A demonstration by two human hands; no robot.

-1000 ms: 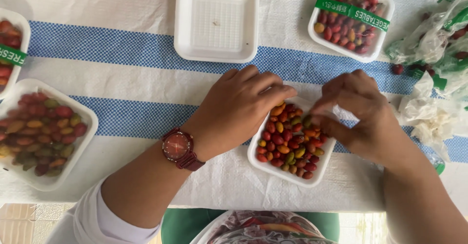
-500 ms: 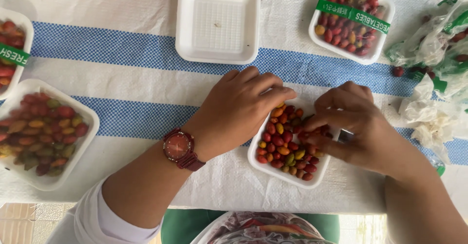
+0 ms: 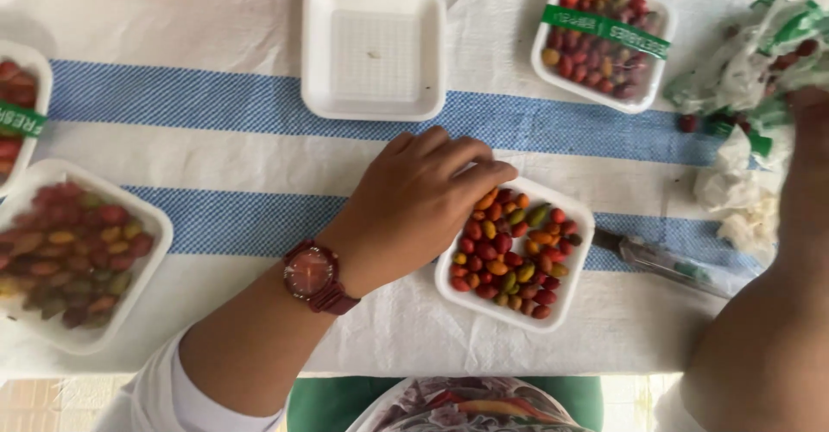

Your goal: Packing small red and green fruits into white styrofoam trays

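My right hand (image 3: 807, 104) gone from tray since half second ago, now far right at crumpled plastic bags (image 3: 743, 78), fingers hidden, can't tell its state. Left hand (image 3: 414, 199) unmoved: fingers together, curled on near-left rim of white foam tray (image 3: 577, 212), gripping nothing loose. Small red, orange, green fruits (image 3: 514, 255) fill tray, just right of left fingertips. Left hand nearer.

You see empty white foam tray (image 3: 373, 49) top centre; banded fruit tray (image 3: 602, 38) upper right; uncovered fruit tray (image 3: 72, 255) left.
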